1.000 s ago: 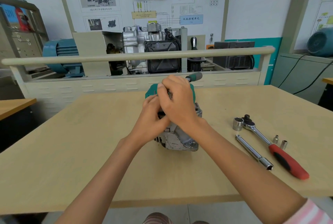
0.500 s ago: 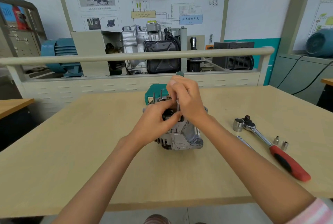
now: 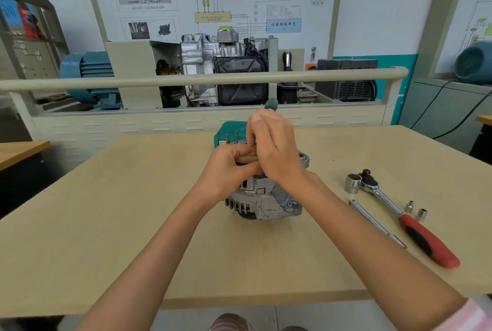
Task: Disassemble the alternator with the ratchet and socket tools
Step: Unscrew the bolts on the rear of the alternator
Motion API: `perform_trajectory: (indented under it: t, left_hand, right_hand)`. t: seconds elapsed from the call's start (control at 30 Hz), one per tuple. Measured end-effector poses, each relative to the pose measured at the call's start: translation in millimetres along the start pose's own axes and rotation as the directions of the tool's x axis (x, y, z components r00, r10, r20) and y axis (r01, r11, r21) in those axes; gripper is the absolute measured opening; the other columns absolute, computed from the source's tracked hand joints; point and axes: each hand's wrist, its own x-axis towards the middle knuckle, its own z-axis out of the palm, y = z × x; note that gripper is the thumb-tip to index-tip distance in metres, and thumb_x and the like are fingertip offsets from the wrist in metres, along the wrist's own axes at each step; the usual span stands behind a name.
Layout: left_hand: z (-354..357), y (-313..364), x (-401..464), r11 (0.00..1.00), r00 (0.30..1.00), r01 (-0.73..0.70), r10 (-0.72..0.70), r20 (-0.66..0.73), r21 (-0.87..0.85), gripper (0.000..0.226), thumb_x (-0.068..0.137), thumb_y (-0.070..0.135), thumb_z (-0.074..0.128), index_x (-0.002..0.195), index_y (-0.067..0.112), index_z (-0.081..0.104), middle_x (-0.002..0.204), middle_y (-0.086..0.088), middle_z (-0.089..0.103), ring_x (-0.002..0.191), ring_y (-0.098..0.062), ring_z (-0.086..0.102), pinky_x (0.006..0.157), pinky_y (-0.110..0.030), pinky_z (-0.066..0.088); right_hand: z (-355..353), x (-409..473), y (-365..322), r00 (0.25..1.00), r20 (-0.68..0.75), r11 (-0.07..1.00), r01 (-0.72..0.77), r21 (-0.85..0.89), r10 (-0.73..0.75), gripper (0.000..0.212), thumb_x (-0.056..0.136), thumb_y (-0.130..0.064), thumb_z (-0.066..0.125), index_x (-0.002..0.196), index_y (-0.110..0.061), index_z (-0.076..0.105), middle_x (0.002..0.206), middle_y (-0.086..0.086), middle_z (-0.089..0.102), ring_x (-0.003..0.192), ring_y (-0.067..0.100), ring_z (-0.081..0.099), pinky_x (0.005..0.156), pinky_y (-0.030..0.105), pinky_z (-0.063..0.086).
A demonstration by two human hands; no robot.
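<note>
Right hand (image 3: 277,148): fingers curled round a green-handled driver (image 3: 271,104), whose handle tip pokes out above the knuckles at 12 o'clock; the shaft is hidden behind the hand.
Left hand (image 3: 229,168): fingers bent and pressed onto the top of the alternator, thumb lying across toward the right hand at 3 o'clock; whether it pinches anything I cannot tell.
Alternator (image 3: 263,201): silver housing standing on the table (image 3: 106,224) at its middle, directly under both hands, with a green part (image 3: 229,132) at its 12 o'clock.
Ratchet (image 3: 407,220): red and black grip, lying on the table at 3 o'clock of the alternator, well apart, a large socket (image 3: 353,183) at its head.
Extension bar (image 3: 375,221): just beside the ratchet, on its 9 o'clock side.
Small sockets (image 3: 415,211): two, upright, at the ratchet's 3 o'clock side.
</note>
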Motion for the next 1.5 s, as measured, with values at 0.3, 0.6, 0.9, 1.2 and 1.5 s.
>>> perform_trajectory:
  t: [0.3,0.6,0.9,1.2,1.5]
  left_hand:
    - [4,0,1,0.986,0.994,0.044,-0.027,-0.105,0.159,0.028,0.083,-0.002,0.054,0.067,0.018,0.063,0.056,0.007,0.063,0.053,0.002,0.054,0.050,-0.014,0.042]
    - [-6,-2,2,0.999,0.998,0.036,-0.036,0.061,0.005,0.016,0.082,0.003,0.067,0.097,0.009,0.070,0.090,0.008,0.073,0.090,-0.005,0.068,0.082,-0.017,0.051]
    - [-5,3,3,0.988,0.993,0.075,-0.061,-0.103,0.132,0.036,0.081,-0.008,0.055,0.068,0.025,0.059,0.064,0.007,0.062,0.053,0.007,0.053,0.049,-0.012,0.042]
    - [-12,6,1,0.997,0.990,0.071,-0.074,0.122,0.023,0.031,0.082,-0.004,0.064,0.078,0.025,0.070,0.073,0.014,0.072,0.076,0.002,0.067,0.066,-0.009,0.047]
    - [-11,5,4,0.990,0.992,0.124,-0.123,-0.028,0.072,0.019,0.076,-0.010,0.064,0.073,0.008,0.068,0.068,-0.003,0.069,0.063,-0.004,0.060,0.059,-0.020,0.047]
  right_hand:
    - [2,-11,-15,0.999,-0.027,0.720,0.000,-0.694,-0.026,0.048,0.089,-0.042,0.027,0.069,-0.009,0.056,0.069,0.003,0.050,0.072,0.022,0.044,0.075,0.037,0.031]
    - [-8,6,-10,0.976,0.161,0.926,-0.192,0.325,0.146,0.041,0.084,-0.014,0.038,0.045,-0.005,0.045,0.054,0.027,0.042,0.057,0.024,0.040,0.062,0.033,0.036]
    - [12,-11,-13,0.998,-0.015,0.672,0.026,-0.740,-0.056,0.023,0.079,-0.025,0.049,0.066,-0.009,0.056,0.066,0.006,0.052,0.068,0.023,0.046,0.073,0.036,0.037]
    - [-2,5,-10,0.996,0.055,0.993,-0.060,-0.100,0.066,0.035,0.080,-0.014,0.045,0.048,-0.020,0.031,0.050,-0.006,0.030,0.056,0.015,0.034,0.063,0.029,0.027]
    - [6,-3,-11,0.998,0.001,0.885,0.049,-0.463,-0.055,0.024,0.079,-0.017,0.050,0.057,-0.011,0.051,0.058,-0.005,0.040,0.063,0.014,0.037,0.069,0.032,0.035]
